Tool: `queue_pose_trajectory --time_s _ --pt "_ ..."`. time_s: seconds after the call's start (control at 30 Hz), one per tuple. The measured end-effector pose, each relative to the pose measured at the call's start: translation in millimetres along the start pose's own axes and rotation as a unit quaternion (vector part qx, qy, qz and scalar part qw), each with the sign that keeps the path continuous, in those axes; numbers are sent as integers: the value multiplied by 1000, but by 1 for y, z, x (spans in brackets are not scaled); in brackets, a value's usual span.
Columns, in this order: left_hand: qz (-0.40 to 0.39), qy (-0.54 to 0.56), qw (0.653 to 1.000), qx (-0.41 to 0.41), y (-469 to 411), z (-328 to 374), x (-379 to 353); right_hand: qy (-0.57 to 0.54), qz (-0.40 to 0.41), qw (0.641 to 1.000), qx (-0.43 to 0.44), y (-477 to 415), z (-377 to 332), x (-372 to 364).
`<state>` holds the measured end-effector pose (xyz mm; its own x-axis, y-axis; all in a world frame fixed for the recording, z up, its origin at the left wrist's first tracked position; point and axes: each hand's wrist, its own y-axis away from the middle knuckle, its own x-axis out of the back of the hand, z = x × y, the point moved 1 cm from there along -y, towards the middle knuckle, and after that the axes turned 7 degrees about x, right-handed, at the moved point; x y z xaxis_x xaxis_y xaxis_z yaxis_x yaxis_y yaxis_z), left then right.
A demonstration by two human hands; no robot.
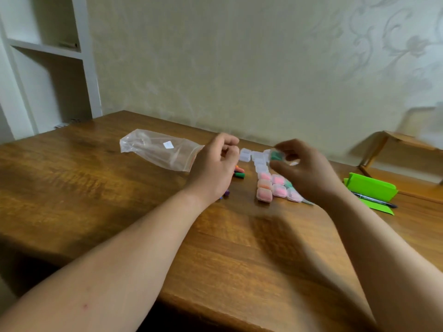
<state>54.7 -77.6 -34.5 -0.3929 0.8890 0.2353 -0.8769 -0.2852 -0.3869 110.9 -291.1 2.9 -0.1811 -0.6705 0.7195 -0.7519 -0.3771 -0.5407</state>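
Green-filled clear box (275,155) sits pinched in the right hand (304,168); left hand (213,166) hovers curled, its hold unclear, above the worktop (96,188).

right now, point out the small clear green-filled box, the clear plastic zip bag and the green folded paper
small clear green-filled box (276,155), head view, its green side
clear plastic zip bag (154,153), head view, its middle
green folded paper (369,188), head view, upright flap

A small clear box (276,155) with a green filling is hanging tilted above the tabletop (143,212), pinched in the fingers (286,145) of the right hand (304,168), just over the far end of the rows of matching boxes (265,188).
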Motion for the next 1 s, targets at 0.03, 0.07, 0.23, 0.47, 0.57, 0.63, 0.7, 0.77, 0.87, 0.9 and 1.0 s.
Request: queue_pose_trajectory --time_s 0.03,0.07,0.23,0.47,0.57,0.63,0.7,0.77,0.87,0.9,1.0 --pt "0 -14 1000 -16 2 0 -1 2 14 1000 -15 6 10 8" --pt "1 -25 999 -27 3 1 -3 3 27 999 -28 13 20 13" --pt "31 -86 994 -57 6 -4 -10 -11 21 998 -57 46 52 11" --pt "58 -95 993 -48 4 -9 -10 39 -82 995 -29 50 46 2" --pt "60 -102 992 -50 4 -8 -10 62 -120 990 -34 50 41 -1" --pt "63 -100 992 -53 4 -7 -10 64 -133 988 -37 49 38 -3" --pt "65 -99 991 -55 4 -7 -10 64 -144 987 -41 49 37 -4" --pt "67 -101 991 -57 5 -6 -9 64 -147 986 -43 49 36 -4" --pt "71 -103 991 -57 4 -8 -9 63 -138 987 -45 49 35 -2" --pt "71 -102 991 -55 4 -8 -8 64 -135 988 -43 49 35 -2" --pt "74 -99 991 -53 3 -9 -8 66 -122 990 -36 50 34 -4"
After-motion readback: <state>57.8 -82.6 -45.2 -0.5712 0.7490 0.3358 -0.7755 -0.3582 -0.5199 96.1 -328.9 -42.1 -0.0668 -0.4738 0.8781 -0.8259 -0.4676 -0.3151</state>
